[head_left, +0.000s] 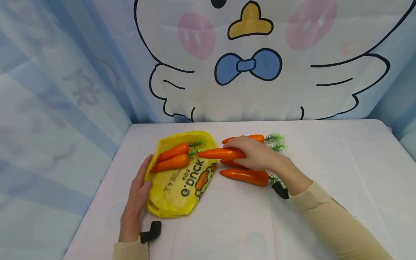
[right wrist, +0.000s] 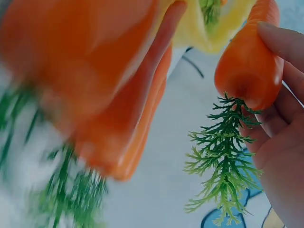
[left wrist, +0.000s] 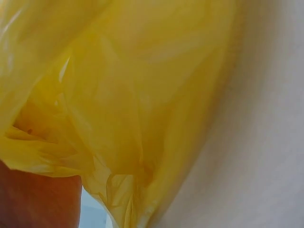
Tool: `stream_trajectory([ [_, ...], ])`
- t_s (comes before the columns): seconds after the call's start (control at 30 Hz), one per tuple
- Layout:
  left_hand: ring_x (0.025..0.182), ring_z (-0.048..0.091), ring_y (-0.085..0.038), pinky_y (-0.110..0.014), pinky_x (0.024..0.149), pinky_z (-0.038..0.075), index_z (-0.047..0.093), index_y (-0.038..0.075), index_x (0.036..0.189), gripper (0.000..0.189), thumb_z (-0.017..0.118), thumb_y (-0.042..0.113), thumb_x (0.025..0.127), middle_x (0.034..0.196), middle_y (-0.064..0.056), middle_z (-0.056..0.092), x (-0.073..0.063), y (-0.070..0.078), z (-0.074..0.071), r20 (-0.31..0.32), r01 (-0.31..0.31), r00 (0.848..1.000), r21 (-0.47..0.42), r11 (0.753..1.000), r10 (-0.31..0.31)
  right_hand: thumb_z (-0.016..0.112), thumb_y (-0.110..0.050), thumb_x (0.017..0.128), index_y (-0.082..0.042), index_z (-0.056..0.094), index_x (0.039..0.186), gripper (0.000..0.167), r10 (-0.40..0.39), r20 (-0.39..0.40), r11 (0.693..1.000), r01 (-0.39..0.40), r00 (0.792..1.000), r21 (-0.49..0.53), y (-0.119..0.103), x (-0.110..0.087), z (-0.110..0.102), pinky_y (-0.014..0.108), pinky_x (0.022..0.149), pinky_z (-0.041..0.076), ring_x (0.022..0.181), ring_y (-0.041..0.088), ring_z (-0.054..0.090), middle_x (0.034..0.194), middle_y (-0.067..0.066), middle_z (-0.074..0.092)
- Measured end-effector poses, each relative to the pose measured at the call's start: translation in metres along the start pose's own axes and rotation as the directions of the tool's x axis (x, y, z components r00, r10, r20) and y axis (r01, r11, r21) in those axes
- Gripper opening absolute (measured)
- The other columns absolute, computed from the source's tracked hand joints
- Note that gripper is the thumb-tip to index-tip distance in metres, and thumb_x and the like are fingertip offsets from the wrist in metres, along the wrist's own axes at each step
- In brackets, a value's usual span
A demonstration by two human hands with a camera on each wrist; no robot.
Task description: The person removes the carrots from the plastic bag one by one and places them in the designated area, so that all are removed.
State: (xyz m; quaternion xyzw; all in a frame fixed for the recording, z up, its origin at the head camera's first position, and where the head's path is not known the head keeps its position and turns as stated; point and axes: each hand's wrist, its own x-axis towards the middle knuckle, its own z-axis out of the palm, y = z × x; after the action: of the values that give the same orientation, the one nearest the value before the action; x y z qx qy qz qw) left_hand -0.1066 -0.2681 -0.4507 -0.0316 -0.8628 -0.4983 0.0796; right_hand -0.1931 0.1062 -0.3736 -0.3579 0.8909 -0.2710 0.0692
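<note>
My right hand grips an orange toy carrot around its thick end, with its tip pointing left over the edge of a yellow plastic bag. Green leaves stick out of that carrot in the right wrist view, where thumb and fingers wrap its side. Along the bag's left rim, my left hand holds the plastic, its fingers partly hidden behind it. Two carrots with green tops lie in the bag's mouth. Beneath and beside my right hand lie more carrots on the table.
A white cloth covers the table. Behind it hangs a curtain with a cartoon bird print, and another curtain drapes along the left side. Dark wrist devices sit at both cuffs.
</note>
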Motion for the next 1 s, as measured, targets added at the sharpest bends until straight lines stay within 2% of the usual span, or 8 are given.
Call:
stream_trajectory([
  [0.23, 0.152, 0.018, -0.019, -0.049, 0.121, 0.016, 0.026, 0.020, 0.162, 0.082, 0.039, -0.009, 0.086, 0.166, 0.003, 0.024, 0.000, 0.003, 0.001, 0.002, 0.007, 1.000, 0.016, 1.000, -0.007, 0.071, -0.001, 0.089, -0.005, 0.062, 0.133, 0.045, 0.044, -0.044, 0.999, -0.045, 0.998, -0.019, 0.019, -0.024, -0.027, 0.051, 0.100, 0.048, 0.119, 0.031, 0.052, 0.133, 0.010, 0.060],
  [0.5, 0.152, 0.018, -0.022, -0.051, 0.121, 0.016, 0.025, 0.018, 0.162, 0.081, 0.041, -0.008, 0.087, 0.166, 0.000, 0.024, 0.000, 0.003, 0.002, 0.009, 0.010, 1.000, 0.015, 1.000, -0.010, 0.070, 0.003, 0.089, -0.002, 0.060, 0.134, 0.046, 0.085, -0.114, 0.995, -0.090, 0.990, -0.036, 0.040, -0.052, -0.058, 0.056, 0.101, 0.046, 0.119, 0.034, 0.052, 0.132, 0.015, 0.059],
  [0.8, 0.151, 0.019, -0.025, -0.045, 0.122, 0.015, 0.024, 0.015, 0.162, 0.081, 0.040, -0.010, 0.087, 0.166, -0.005, 0.023, 0.001, -0.002, 0.001, 0.012, -0.013, 1.000, 0.001, 1.000, 0.013, 0.073, 0.005, 0.086, 0.000, 0.061, 0.132, 0.047, 0.155, -0.175, 0.983, -0.170, 0.972, -0.071, 0.073, -0.072, -0.069, 0.057, 0.094, 0.049, 0.108, 0.034, 0.055, 0.126, 0.018, 0.060],
  [1.0, 0.152, 0.019, -0.022, -0.046, 0.122, 0.015, 0.026, 0.015, 0.162, 0.081, 0.040, -0.010, 0.086, 0.166, -0.001, 0.025, 0.000, -0.002, 0.002, 0.003, -0.014, 1.000, 0.005, 1.000, 0.014, 0.071, 0.005, 0.086, 0.001, 0.060, 0.132, 0.047, 0.196, -0.180, 0.974, -0.213, 0.964, -0.080, 0.092, -0.079, -0.074, 0.060, 0.094, 0.048, 0.107, 0.038, 0.055, 0.128, 0.022, 0.059],
])
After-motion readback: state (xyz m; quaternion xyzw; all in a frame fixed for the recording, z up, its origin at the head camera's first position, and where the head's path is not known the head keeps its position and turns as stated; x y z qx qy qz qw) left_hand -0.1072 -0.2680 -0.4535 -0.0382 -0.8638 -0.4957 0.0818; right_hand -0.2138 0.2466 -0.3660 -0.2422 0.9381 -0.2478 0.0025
